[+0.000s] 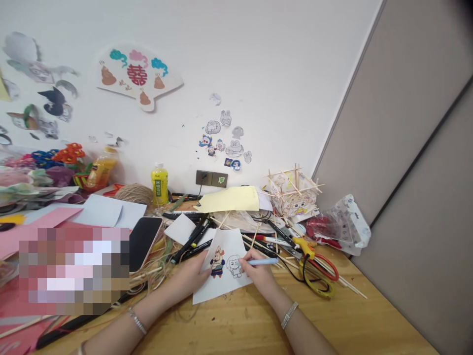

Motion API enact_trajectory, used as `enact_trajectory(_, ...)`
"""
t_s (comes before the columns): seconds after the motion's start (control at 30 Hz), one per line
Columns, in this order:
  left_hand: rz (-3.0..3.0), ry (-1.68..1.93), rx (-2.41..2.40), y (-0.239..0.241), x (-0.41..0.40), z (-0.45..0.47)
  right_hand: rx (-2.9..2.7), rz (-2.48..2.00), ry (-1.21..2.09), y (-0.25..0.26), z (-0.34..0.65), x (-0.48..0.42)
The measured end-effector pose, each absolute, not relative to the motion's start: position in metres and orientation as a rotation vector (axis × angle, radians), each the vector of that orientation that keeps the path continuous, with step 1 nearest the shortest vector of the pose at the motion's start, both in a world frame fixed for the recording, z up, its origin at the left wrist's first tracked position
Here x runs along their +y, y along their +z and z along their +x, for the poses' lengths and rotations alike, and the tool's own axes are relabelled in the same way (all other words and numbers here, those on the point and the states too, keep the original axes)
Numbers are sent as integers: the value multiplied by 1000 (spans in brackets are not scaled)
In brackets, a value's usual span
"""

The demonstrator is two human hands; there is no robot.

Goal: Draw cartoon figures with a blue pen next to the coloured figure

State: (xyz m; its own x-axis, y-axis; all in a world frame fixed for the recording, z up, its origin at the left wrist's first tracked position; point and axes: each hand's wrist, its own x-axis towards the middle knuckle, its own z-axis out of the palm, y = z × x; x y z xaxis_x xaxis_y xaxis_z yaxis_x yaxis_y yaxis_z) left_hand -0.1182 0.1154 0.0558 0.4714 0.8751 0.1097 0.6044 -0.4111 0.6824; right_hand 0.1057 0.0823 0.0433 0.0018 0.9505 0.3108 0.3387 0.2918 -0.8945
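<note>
A white sheet of paper [226, 276] lies on the wooden table [258, 325]. It carries a coloured cartoon figure [217, 262] and an uncoloured outline figure [234, 266]. My left hand [194, 275] lies on the sheet's left edge, fingers curled, pressing it down. My right hand [258, 268] is closed round a light blue pen [260, 262]. The pen's tip touches the outline figure. Both wrists wear a bracelet.
Black markers [192, 241], thin wooden sticks [266, 244], a yellow glue gun [307, 247] and red and yellow cords [321, 276] crowd the table behind the sheet. A phone [144, 241] lies left. A stick lantern [293, 195], bottles [159, 183] and paper stand by the wall.
</note>
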Motion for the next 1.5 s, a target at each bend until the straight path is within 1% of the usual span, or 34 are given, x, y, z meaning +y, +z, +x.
enact_trajectory(0.4,2163,512,1342,76,104,-112,-1588,-1318,742,32,106,86)
enact_trajectory(0.77,2242,514,1308,66,109,-114,-1667,-1301,695,31,106,87)
enact_trajectory(1.3,2207,526,1314,69,106,-114,-1786,-1236,699,39,104,81)
enact_trajectory(1.5,2208,517,1325,69,106,-114,-1779,-1280,691,39,104,81)
